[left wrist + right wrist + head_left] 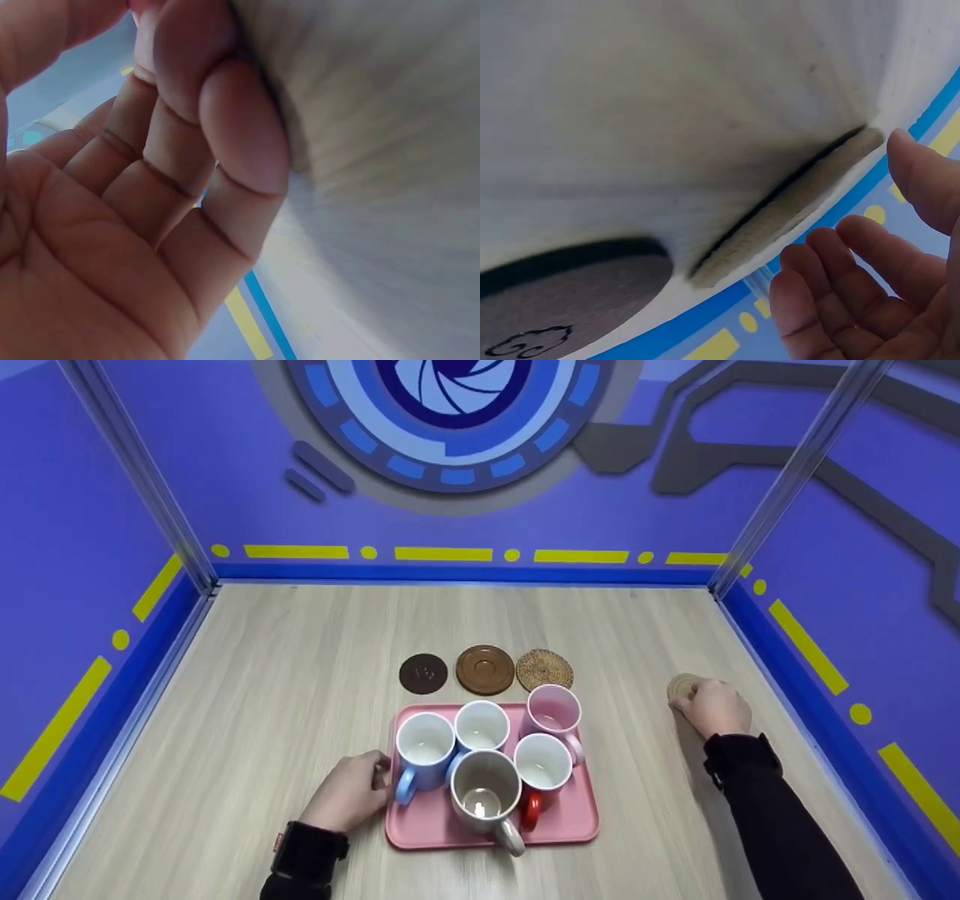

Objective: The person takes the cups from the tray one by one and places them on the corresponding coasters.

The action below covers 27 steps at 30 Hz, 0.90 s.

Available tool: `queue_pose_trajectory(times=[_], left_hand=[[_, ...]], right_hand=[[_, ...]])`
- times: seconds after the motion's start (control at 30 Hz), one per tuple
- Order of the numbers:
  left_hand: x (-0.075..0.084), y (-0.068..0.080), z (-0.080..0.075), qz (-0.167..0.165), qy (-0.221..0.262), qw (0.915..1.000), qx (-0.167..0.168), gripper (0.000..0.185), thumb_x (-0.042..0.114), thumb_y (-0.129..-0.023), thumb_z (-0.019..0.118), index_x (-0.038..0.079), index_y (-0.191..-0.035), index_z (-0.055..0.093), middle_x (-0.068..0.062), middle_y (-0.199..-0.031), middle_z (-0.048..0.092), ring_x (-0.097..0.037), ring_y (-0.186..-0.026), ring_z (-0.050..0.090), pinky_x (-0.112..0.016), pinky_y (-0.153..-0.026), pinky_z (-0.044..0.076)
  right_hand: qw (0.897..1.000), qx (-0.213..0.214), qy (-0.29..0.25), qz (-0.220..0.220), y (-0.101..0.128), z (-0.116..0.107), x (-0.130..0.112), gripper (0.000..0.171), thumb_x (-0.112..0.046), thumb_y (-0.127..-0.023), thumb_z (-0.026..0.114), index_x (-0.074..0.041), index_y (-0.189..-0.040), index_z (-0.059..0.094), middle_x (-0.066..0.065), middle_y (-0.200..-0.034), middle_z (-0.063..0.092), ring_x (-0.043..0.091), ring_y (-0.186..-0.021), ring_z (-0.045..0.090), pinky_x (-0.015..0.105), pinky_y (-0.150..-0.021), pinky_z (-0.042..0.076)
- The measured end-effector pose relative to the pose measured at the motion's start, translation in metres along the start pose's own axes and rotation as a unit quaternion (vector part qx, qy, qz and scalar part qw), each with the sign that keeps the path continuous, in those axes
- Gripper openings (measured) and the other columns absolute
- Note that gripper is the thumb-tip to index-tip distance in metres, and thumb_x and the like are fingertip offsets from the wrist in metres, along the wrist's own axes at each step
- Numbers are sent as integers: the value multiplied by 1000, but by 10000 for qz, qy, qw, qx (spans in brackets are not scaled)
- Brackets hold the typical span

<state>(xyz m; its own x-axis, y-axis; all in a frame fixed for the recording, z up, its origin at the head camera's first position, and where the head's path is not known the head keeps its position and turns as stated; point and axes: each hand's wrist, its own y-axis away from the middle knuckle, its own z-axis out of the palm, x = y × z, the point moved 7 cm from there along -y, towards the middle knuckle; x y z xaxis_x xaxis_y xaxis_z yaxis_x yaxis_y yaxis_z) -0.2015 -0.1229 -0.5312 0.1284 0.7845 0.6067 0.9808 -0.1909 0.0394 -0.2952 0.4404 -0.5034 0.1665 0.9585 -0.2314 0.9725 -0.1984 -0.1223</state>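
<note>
grey mug (486, 793) on pink tray (577, 825)

Head view high, facing down onto the table (300, 660), wrist views close under the palms, sharing its wood surface.

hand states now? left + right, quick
Left hand: open, fingers loosely curled, holding nothing, beside the pink tray.
Right hand: open, holding nothing, fingertips at a pale round coaster on the table.
</note>
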Motion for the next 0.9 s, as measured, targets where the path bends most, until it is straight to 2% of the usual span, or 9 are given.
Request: queue_pose_trajectory(times=[0.13, 0.37, 0.63, 0.77, 0.9], left_hand=[[1, -1, -1, 73, -14, 10000, 57, 23, 15, -80, 75, 6, -101, 69, 6, -69, 59, -7, -62, 51, -24, -61, 45], [1, -1, 0, 74, 0, 10000, 59, 25, 12, -78, 74, 5, -102, 69, 6, -68, 58, -7, -62, 50, -24, -60, 44], [0, 0, 1, 49, 35, 10000, 6, 25, 12, -79, 75, 5, -102, 69, 4, -70, 59, -8, -63, 50, -24, -59, 43], [0, 0, 1, 58, 14, 10000, 24, 24, 13, -80, 76, 6, -101, 69, 5, -70, 59, -7, -62, 50, -24, -59, 43], [0, 0, 1, 65, -20, 10000, 73, 24, 15, -80, 76, 6, -101, 69, 5, -69, 59, -7, -63, 50, -24, -61, 43]], right_hand=[[10000, 48, -7, -5, 2, -2, 2, 43, -35, -85, 75, -13, -58, 50, -1, -56, 43, 20, -52, 43, 32, -44, 30], [9996, 171, -25, -202, 5, -3, -1, 54, -34, -83, 77, -17, -51, 37, -5, -49, 32, 17, -46, 36, 31, -42, 26], [9988, 182, 104, -446, 6, -1, -5, 52, -30, -80, 80, -16, -52, 39, -3, -52, 34, 19, -48, 39, 32, -44, 28], [9979, 149, 90, -624, 5, 0, -8, 46, -25, -79, 80, -13, -54, 43, -1, -53, 40, 21, -49, 44, 37, -45, 34], [9970, 209, 71, -748, 5, 0, -10, 34, -23, -79, 80, -8, -60, 56, 9, -58, 55, 30, -54, 58, 49, -50, 44]])
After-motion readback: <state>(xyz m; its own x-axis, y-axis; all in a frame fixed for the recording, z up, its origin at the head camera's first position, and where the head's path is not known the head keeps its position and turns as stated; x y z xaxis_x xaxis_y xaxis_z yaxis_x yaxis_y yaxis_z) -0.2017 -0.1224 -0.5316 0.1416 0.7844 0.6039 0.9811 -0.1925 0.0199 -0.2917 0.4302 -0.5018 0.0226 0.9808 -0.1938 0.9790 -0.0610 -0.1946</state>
